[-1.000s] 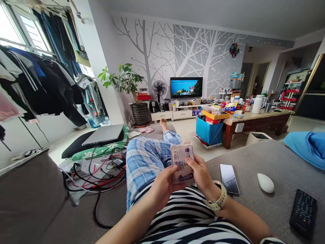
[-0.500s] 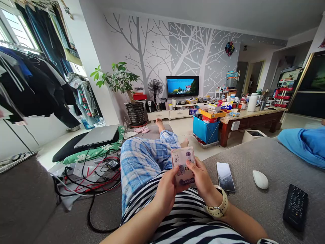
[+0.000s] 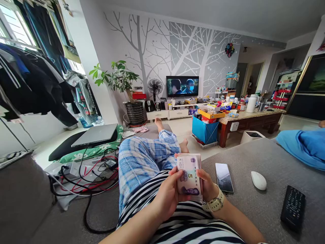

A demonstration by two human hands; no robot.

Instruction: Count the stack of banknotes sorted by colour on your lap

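Note:
A stack of banknotes [image 3: 189, 179], with a purple 5 note on top, is held upright over my lap. My left hand [image 3: 166, 191] is closed on its left side, the thumb lying on the front face. Along the right edge, my right hand [image 3: 209, 186] grips the same stack, with its thumb at the upper right and a cream watch on the wrist. Most of the fingers are hidden behind the notes. To the right on the grey sofa lies a phone [image 3: 224, 177], its screen dark.
A white mouse [image 3: 258, 180] and a black remote control [image 3: 293, 208] lie right of the phone. On my left are tangled cables [image 3: 93, 184] and a closed laptop [image 3: 95, 135] on cushions. Beyond stand a blue storage box [image 3: 205, 130] and a cluttered coffee table [image 3: 250, 118].
The banknotes have shifted slightly right and turned to face me more squarely. My right thumb has moved off the middle of the top note to its right edge. The television picture differs.

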